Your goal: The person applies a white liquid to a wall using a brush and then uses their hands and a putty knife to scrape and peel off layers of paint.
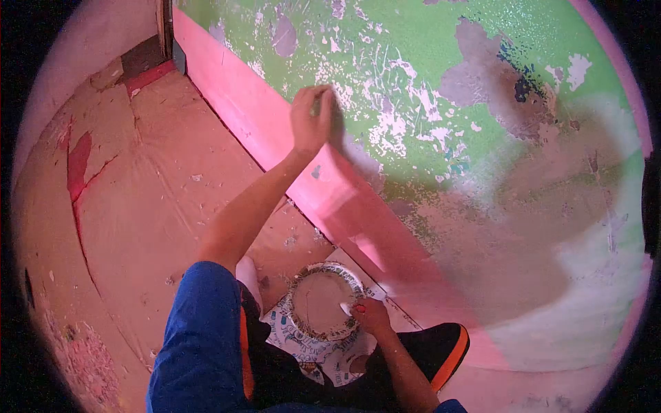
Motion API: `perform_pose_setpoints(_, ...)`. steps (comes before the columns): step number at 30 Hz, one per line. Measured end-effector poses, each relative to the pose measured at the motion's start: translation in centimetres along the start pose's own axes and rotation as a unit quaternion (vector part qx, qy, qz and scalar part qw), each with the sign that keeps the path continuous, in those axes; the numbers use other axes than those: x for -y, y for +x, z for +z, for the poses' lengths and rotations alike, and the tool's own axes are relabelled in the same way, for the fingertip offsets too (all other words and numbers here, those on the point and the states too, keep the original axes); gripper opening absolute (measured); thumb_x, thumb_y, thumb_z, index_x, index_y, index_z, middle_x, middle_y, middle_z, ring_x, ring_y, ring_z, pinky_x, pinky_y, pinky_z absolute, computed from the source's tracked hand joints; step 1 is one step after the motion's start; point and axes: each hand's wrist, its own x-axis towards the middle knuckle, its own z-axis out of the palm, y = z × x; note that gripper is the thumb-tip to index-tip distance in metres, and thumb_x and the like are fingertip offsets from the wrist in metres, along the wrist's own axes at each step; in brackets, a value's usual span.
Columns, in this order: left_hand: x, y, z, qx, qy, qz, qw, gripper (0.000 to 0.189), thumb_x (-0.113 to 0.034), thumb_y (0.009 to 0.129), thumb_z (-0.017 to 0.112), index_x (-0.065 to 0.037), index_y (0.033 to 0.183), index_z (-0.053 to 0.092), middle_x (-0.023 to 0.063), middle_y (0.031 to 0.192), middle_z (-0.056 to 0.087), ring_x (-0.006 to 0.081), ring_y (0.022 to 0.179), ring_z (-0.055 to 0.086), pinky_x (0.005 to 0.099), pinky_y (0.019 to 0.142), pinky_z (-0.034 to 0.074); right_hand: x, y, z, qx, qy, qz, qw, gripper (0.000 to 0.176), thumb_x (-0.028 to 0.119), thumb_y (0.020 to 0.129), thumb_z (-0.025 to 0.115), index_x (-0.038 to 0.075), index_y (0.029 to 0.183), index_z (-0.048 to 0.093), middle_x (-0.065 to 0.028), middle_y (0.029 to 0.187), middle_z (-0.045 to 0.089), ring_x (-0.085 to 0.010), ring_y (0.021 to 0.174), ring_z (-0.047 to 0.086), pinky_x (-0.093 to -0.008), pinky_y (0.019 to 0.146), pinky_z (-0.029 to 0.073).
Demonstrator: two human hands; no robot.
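Up at the wall, my left hand (312,122) has its fingers bent and the thumb brought round to them. Its fingertips are at or very near the peeling green paint (396,89); whether anything is pinched there cannot be made out. Low in the view, my right hand (373,318) is closed around a small putty knife (346,309), of which a bit of red and a pale end show. That end is over the rim of a round tub (296,320) with a flat grey-brown surface inside. The tub stands between my legs.
The wall has a pink band (237,86) along its base and bare grey patches (475,65). Brown sheeting (158,206) with red tears and loose flakes covers the floor. A printed white sheet (279,330) lies under the tub, near my black-and-orange shoe (451,351).
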Motion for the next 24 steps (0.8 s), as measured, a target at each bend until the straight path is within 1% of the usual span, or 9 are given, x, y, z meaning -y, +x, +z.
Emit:
perform_pose_setpoints(4,-5.3,2.4,1.7,0.028,-0.028,0.119,0.992,0.017,-0.008,0.072,0.061,-0.004,0.089,0.062,0.0091,0.084,0.058,0.0196,0.083,0.053,0.0275,0.071,0.042,0.2,-0.1,0.0,-0.033,0.003,-0.049,0.998,0.024,0.027,0.066,0.059,0.005,0.074,0.058,-0.0149,0.073,0.057,-0.0303,0.072,0.056,-0.0364,0.066,0.044)
perform_pose_setpoints(7,-6.1,2.0,2.0,0.042,0.006,0.141,0.989,0.017,-0.011,0.07,0.064,-0.006,0.087,0.063,0.0089,0.084,0.058,0.0196,0.082,0.053,0.0283,0.071,0.042,-0.4,-0.1,0.4,-0.027,0.016,-0.041,0.999,0.023,0.026,0.066,0.059,0.005,0.073,0.058,-0.0151,0.073,0.057,-0.0308,0.072,0.056,-0.0374,0.066,0.044)
perform_pose_setpoints(9,-6.0,1.8,2.1,0.037,-0.007,0.115,0.993,0.016,-0.011,0.07,0.064,-0.008,0.086,0.064,0.0073,0.083,0.058,0.0194,0.081,0.053,0.0285,0.071,0.041,-0.4,-0.3,0.3,-0.022,0.01,-0.025,0.999,0.022,0.026,0.066,0.058,0.005,0.073,0.058,-0.015,0.075,0.057,-0.031,0.073,0.056,-0.038,0.066,0.044)
perform_pose_setpoints(12,-5.9,1.9,1.9,0.046,0.032,0.173,0.983,0.015,-0.01,0.069,0.064,-0.009,0.084,0.065,0.0055,0.083,0.058,0.0186,0.08,0.052,0.0289,0.071,0.039,-0.1,-0.2,0.0,0.007,-0.003,0.002,1.0,0.021,0.025,0.066,0.058,0.005,0.074,0.059,-0.0149,0.076,0.057,-0.031,0.074,0.056,-0.0383,0.067,0.044)
perform_pose_setpoints(14,-6.0,1.8,2.0,0.054,0.026,0.221,0.974,0.015,-0.009,0.068,0.064,-0.009,0.084,0.065,0.004,0.082,0.058,0.0186,0.079,0.052,0.0294,0.07,0.037,-0.1,-0.3,0.0,-0.006,0.002,-0.011,1.0,0.021,0.025,0.066,0.058,0.005,0.074,0.059,-0.0152,0.076,0.057,-0.0311,0.074,0.055,-0.0385,0.066,0.044)
perform_pose_setpoints(16,-6.1,1.7,2.1,0.056,0.028,0.229,0.971,0.016,-0.008,0.068,0.064,-0.009,0.084,0.065,0.0039,0.082,0.058,0.0188,0.079,0.052,0.0296,0.07,0.037,-0.1,-0.4,0.0,-0.019,0.006,-0.025,0.999,0.021,0.024,0.066,0.057,0.005,0.074,0.059,-0.0154,0.076,0.057,-0.0312,0.074,0.055,-0.0388,0.066,0.044)
perform_pose_setpoints(21,-6.6,1.6,2.3,0.049,0.027,0.218,0.974,0.018,-0.008,0.065,0.065,-0.01,0.083,0.064,0.0035,0.081,0.059,0.0193,0.077,0.051,0.0297,0.07,0.036,0.7,-0.3,-0.7,0.021,-0.018,0.017,0.999,0.021,0.025,0.067,0.057,0.005,0.073,0.058,-0.0154,0.077,0.057,-0.0317,0.075,0.055,-0.0391,0.067,0.044)
perform_pose_setpoints(22,-6.6,1.8,2.2,0.049,0.046,0.24,0.968,0.018,-0.008,0.065,0.066,-0.01,0.083,0.064,0.0032,0.081,0.059,0.019,0.077,0.051,0.03,0.07,0.035,0.5,-0.3,-0.6,0.021,-0.016,0.018,0.999,0.021,0.025,0.067,0.057,0.005,0.073,0.058,-0.0154,0.077,0.057,-0.0317,0.075,0.055,-0.0391,0.067,0.044)
perform_pose_setpoints(24,-6.6,2.0,2.1,0.052,0.066,0.26,0.962,0.019,-0.008,0.064,0.066,-0.01,0.082,0.063,0.0028,0.082,0.059,0.0188,0.076,0.051,0.0304,0.07,0.035,0.1,-0.5,0.0,-0.022,-0.026,-0.033,0.999,0.023,0.026,0.067,0.058,0.005,0.075,0.059,-0.0152,0.078,0.057,-0.0315,0.076,0.055,-0.0386,0.068,0.044)
